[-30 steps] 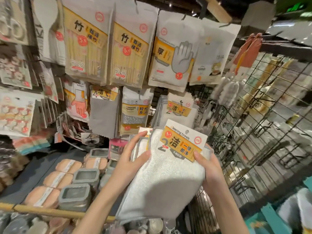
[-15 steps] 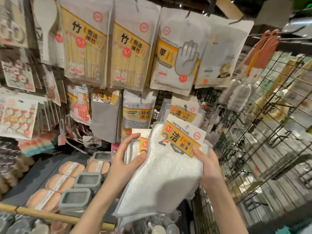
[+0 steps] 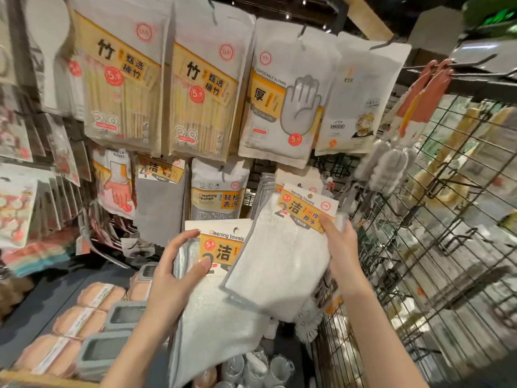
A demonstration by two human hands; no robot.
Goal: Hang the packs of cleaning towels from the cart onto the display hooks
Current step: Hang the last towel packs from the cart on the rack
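While both packs are sitting raised in front of the display, the right hand [image 3: 340, 247] is pinching the upper white cleaning towel pack [image 3: 282, 261] at its orange header card [image 3: 306, 210], thumb on the card face, fingers behind. That pack is tilting right and overlapping the second towel pack [image 3: 215, 309], which the left hand [image 3: 174, 275] is gripping at its left edge, thumb lying across the front by the printed label, fingers curling round the side. The second pack is hanging lower, its bottom edge drooping toward the cups [image 3: 251, 368] at the frame's lower edge. Just behind the upper pack, more towel packs [image 3: 268, 186] are hanging in a row on the display; the hook itself is hidden. Above them are hanging the disposable gloves bag [image 3: 282, 107] and two bamboo chopstick bags [image 3: 156, 88]; a cleaning sponge pack [image 3: 218, 191] is hanging left of the towels. A black wire grid rack [image 3: 436, 247] is standing to the right. Tan sponges [image 3: 84, 317] are lying on the lower-left shelf. Cart not clearly identifiable.
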